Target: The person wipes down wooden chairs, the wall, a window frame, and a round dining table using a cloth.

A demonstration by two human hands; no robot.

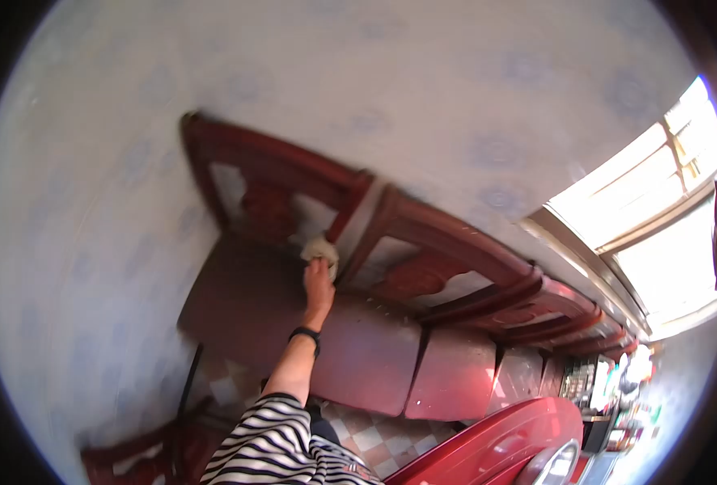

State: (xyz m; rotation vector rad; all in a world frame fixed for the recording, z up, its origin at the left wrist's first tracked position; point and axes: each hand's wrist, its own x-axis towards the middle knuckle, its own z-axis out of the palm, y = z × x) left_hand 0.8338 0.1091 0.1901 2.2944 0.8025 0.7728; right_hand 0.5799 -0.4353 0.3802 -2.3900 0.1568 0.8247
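Note:
My left hand reaches forward, its fingers closed on a crumpled, pale cloth. The cloth lies against the lower part of a dark red wooden chair back, beside its right upright and just above the seat. A dark band circles the wrist, and a striped sleeve covers the upper arm. Below the forearm is a smooth brownish-red seat. The chair back has a carved centre panel with open gaps at its sides. My right hand is out of view.
More red wooden chairs stand in a row along the patterned wall. A round, glossy red table is at the lower right. Another wooden chair sits lower left. Bright windows and a cluttered counter are at the right.

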